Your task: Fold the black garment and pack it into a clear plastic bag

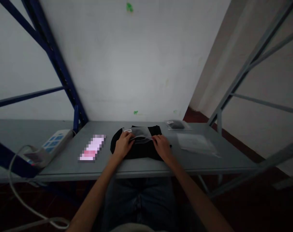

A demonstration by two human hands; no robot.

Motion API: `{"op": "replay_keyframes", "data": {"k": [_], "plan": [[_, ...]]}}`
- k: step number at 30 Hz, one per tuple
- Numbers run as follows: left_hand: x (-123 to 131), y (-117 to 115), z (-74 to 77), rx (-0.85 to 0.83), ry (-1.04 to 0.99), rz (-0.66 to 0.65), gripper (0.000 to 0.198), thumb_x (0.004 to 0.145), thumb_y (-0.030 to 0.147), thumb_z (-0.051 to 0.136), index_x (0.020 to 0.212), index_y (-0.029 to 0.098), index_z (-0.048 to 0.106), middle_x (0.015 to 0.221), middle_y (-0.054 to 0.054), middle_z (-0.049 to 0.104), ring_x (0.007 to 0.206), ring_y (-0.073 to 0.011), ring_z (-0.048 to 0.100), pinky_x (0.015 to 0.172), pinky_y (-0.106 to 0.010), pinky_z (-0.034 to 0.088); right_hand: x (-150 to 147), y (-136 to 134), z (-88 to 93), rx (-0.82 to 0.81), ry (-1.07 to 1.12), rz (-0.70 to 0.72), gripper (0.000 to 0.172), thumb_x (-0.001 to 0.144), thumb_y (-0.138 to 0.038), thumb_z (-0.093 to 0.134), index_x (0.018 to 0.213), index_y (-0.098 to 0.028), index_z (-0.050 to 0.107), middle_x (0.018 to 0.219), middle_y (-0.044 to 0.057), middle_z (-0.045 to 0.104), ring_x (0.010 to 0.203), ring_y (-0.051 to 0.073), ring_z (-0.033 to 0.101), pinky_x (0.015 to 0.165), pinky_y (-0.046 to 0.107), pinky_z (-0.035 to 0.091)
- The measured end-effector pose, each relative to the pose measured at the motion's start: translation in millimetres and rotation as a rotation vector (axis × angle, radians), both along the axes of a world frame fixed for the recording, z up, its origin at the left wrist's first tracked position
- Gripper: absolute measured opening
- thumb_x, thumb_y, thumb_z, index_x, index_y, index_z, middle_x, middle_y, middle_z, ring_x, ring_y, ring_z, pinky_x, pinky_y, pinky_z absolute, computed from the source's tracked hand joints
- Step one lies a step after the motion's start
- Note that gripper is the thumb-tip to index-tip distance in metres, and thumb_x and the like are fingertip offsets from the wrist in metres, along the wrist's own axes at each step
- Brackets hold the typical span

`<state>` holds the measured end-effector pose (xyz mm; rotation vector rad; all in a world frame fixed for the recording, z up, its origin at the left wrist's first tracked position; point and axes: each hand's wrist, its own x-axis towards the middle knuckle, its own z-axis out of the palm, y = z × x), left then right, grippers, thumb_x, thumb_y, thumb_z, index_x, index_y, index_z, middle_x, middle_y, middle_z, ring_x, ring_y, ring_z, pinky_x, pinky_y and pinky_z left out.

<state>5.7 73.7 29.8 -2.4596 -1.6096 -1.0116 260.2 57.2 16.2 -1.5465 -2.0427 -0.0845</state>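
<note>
Both forearms reach over my jeans (137, 199) to the grey table (146, 166). Left hand (122, 145) and right hand (162, 146) pinch the clear plastic bag (140, 133) lying on the black garment (139, 149); grip detail too dim to read. Right: flat empty bag (197, 143), bagged dark item (177, 125), contents unclear. Left: power strip (52, 143), cable cut off.

Clear plastic bag (140, 132) lies atop the folded black garment (139, 149) (mid-table, near the front edge).
</note>
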Motion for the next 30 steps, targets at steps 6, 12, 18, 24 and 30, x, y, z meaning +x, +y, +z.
{"op": "replay_keyframes", "data": {"k": [6,12,18,24,30], "plan": [[-21,8,5.7,-0.138,0.041,-0.097,0.032,0.085,0.021,0.068,0.117,0.026,0.067,0.124,-0.006,0.064,0.122,-0.0267,0.060,0.105,-0.040,0.051,1,-5,-3.9,0.179,0.094,0.105,0.021,0.105,-0.020,0.046,0.113,-0.020,0.066,0.115,0.010,0.069,0.108,0.026,0.061,0.099,0.039,0.049],[-6,9,12.4,-0.170,0.071,0.066,0.021,0.086,0.019,0.064,0.107,0.022,0.064,0.107,-0.007,0.065,0.102,-0.0241,0.065,0.087,-0.035,0.054,0,-10,0.1,0.217,0.112,0.182,0.024,0.106,-0.020,0.043,0.117,-0.022,0.065,0.119,0.011,0.070,0.113,0.026,0.063,0.102,0.041,0.051],[22,-11,21.3,0.027,0.271,0.129,0.041,0.085,0.016,0.066,0.125,0.019,0.060,0.127,-0.015,0.062,0.122,-0.0352,0.056,0.109,-0.055,0.044,2,-9,-5.2,0.172,0.116,0.195,0.026,0.106,-0.018,0.043,0.117,-0.022,0.066,0.110,0.010,0.071,0.106,0.025,0.065,0.094,0.039,0.054],[70,-14,19.3,0.183,0.307,-0.260,0.035,0.090,0.014,0.064,0.124,0.020,0.060,0.129,-0.010,0.065,0.124,-0.0296,0.055,0.117,-0.049,0.039,3,-9,-8.8,0.182,0.137,0.192,0.026,0.106,-0.018,0.044,0.122,-0.022,0.065,0.111,0.010,0.071,0.105,0.024,0.067,0.094,0.038,0.054],[80,4,3.8,0.217,0.271,-0.237,0.009,0.099,0.020,0.059,0.104,0.020,0.066,0.099,-0.007,0.071,0.101,-0.0270,0.061,0.088,-0.041,0.051,2,-9,-9.1,0.178,0.236,0.177,0.022,0.105,-0.022,0.050,0.123,-0.022,0.061,0.111,0.009,0.071,0.105,0.024,0.067,0.093,0.038,0.056]]}}
